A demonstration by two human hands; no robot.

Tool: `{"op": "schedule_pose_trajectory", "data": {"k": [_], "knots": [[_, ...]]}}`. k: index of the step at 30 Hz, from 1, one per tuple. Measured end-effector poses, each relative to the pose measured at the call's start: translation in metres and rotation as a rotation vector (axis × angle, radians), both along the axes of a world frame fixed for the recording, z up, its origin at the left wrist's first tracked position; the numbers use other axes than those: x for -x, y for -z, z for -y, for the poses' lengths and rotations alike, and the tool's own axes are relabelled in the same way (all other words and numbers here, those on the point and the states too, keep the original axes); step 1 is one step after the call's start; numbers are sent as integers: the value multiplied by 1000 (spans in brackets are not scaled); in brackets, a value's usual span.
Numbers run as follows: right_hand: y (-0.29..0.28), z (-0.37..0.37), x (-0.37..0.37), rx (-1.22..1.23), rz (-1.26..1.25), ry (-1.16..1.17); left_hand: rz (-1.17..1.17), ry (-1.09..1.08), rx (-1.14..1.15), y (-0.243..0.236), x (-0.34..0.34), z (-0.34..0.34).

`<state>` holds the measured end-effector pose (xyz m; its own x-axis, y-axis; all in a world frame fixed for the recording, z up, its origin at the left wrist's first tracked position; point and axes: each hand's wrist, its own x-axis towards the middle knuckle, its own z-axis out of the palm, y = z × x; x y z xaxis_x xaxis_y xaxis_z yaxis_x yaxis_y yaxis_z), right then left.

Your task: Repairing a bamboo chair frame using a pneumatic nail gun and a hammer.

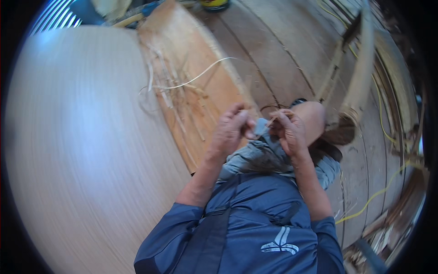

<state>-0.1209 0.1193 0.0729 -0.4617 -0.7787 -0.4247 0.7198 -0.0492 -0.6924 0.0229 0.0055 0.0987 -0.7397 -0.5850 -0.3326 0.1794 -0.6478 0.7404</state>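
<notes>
At the far edge there's a yellow-and-dark round can [214, 4], cut off by the border, so whatever is inside stays out of sight. Now to the middle: the right hand [290, 131] has its thumb and fingers pinched on a thin, narrow brown strip [273, 121], held above the lap. Its long axis runs slantwise, the free end pointing near and left, the rest heading far and right into the fingers, which hide part of it. The left hand [233, 128], just across to the left, has its fingers curled; whether they grip anything, I cannot tell.

Left of the hands lies a long orange-brown wooden board [216, 84], strewn with a loose bundle of thin pale strips [171, 80]. One long white curved strip [200, 76] bows across them toward the far right. Further left, a broad smooth pale wood-grain panel [91, 137] fills that side. Crowding the right hand is a bent bare knee [312, 118], and right beyond it a thick tan hollow pole [358, 86] slants away, open end near. Past that, a yellow cord [372, 205] snakes over the grey-brown plank floor [356, 182].
</notes>
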Motion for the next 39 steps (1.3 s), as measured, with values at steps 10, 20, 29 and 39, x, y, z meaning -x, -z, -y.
{"op": "schedule_pose_trajectory", "data": {"k": [10,20,29,39], "knots": [[-10,-31,-2,29,-443,-70,336,116,747,-43,12,-6],[-35,-105,4,-275,-1437,454,283,704,1261,-81,49,-81],[-7,-244,-66,-466,-751,661,237,1310,1369,-27,78,-131],[52,-371,-137,-1237,-490,1237,234,1392,1263,-30,102,-170]]}}
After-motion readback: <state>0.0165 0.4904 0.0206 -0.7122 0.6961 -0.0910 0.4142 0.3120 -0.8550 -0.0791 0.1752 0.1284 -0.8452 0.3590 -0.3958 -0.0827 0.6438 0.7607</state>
